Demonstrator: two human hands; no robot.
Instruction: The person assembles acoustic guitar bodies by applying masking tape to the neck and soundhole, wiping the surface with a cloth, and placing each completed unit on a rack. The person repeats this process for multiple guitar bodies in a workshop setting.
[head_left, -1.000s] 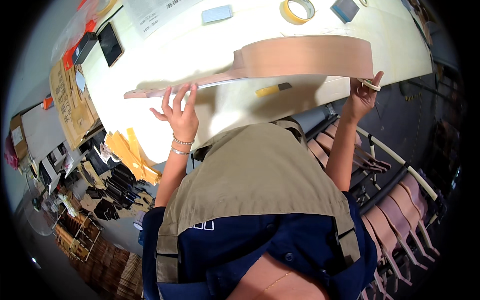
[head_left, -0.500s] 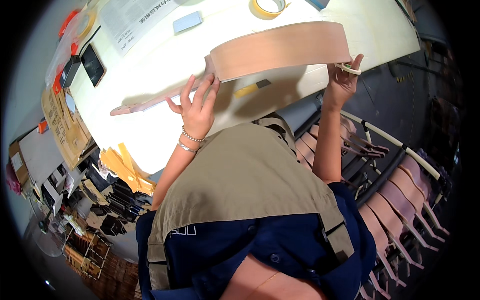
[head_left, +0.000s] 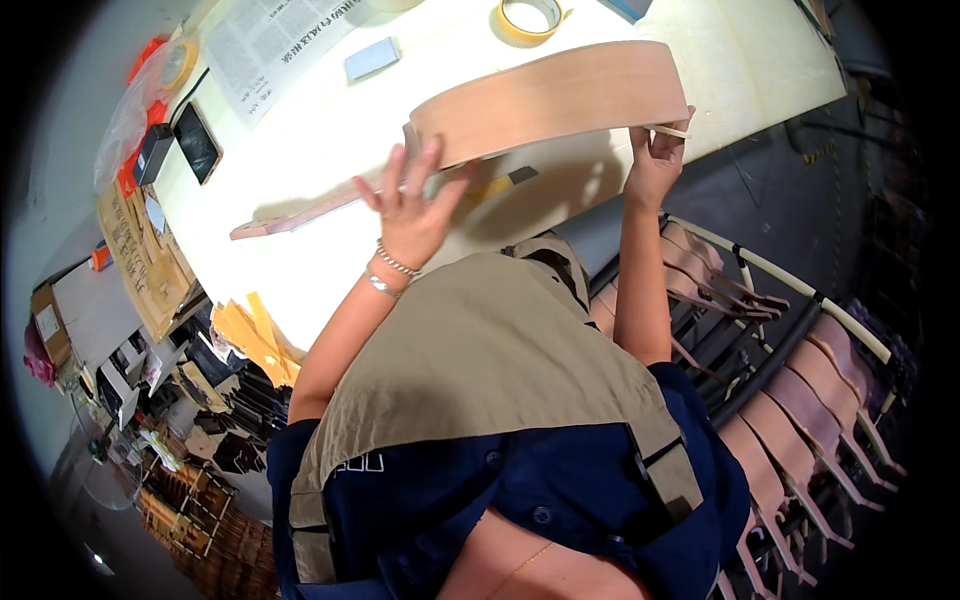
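An unfinished wooden guitar (head_left: 548,100) is tilted on its side over the table, its curved side facing up and its neck (head_left: 310,212) pointing left. My right hand (head_left: 656,172) grips the body's right end, fingers partly hidden behind it. A thin pale ring (head_left: 668,131), perhaps a tape roll, sits at those fingers. My left hand (head_left: 412,208) is spread, slightly blurred, by the joint of neck and body; whether it touches the wood I cannot tell. Below the body, a small yellow and dark tool (head_left: 505,183) lies on the table, partly behind my left fingers.
The pale table (head_left: 750,90) also bears a yellow tape roll (head_left: 530,18), a light blue block (head_left: 372,60), a newspaper (head_left: 265,50) and a phone (head_left: 196,143). Yellow strips (head_left: 255,335) hang at its left edge. A rack of several guitar bodies (head_left: 790,400) stands close on my right.
My left hand has lifted from the neck joint and shifted right, its fingers spreading. The guitar and my right hand have moved slightly left.
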